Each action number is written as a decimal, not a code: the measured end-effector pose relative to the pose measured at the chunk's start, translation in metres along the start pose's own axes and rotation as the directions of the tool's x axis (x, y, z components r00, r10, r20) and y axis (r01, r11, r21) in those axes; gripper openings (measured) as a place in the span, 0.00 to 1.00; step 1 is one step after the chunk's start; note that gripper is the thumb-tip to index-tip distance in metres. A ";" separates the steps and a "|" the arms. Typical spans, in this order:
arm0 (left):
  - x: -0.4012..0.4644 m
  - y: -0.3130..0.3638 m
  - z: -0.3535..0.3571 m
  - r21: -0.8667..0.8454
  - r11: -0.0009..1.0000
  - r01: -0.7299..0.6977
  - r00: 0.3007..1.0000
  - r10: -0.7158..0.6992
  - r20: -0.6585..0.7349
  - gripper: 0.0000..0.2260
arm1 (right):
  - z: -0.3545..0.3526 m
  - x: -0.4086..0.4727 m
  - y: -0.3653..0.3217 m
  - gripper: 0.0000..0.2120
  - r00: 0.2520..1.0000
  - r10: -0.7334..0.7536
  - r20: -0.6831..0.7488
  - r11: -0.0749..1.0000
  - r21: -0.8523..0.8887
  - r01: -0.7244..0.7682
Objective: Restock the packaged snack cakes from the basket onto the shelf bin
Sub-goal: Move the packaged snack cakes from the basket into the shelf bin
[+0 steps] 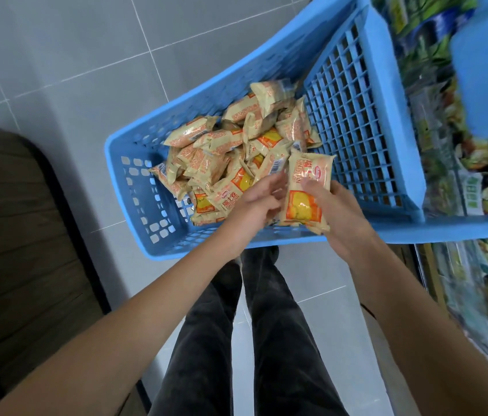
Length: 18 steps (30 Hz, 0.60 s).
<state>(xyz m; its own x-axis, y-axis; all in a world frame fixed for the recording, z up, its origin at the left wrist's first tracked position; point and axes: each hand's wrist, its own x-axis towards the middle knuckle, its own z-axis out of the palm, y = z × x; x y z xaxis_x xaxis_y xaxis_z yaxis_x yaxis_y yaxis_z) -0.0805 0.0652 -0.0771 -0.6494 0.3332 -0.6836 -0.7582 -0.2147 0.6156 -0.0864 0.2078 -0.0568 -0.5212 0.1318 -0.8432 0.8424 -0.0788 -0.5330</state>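
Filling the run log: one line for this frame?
stage: picking | right hand: holds snack cake pack | left hand: reaching into pile | blue basket: many packs left

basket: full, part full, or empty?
Part full. The blue basket holds a heap of snack cake packs at its near end; its far end shows bare grid floor. The right hand grips one pack above the pile.
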 end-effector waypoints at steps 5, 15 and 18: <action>0.043 0.007 -0.001 0.744 0.665 -0.061 0.884 0.383 -0.270 0.18 | -0.031 -0.005 -0.014 0.16 0.989 0.027 -0.144 0.996 0.092 -0.014; 0.091 -0.003 -0.016 0.893 0.405 0.196 0.931 0.208 -0.299 0.10 | -0.045 0.004 -0.018 0.09 0.997 0.002 -0.082 1.000 -0.005 -0.003; 0.073 -0.005 -0.020 0.893 0.447 0.054 0.911 0.345 -0.228 0.12 | -0.045 0.005 -0.017 0.13 0.998 -0.043 -0.045 0.996 -0.078 0.039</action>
<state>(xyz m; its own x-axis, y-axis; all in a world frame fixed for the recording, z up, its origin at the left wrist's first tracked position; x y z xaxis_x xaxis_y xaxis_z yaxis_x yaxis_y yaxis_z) -0.1251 0.0722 -0.1377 -0.8660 0.0199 -0.4996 -0.3222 0.7419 0.5881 -0.0970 0.2544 -0.0492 -0.5500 0.1796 -0.8156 0.8295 0.0040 -0.5585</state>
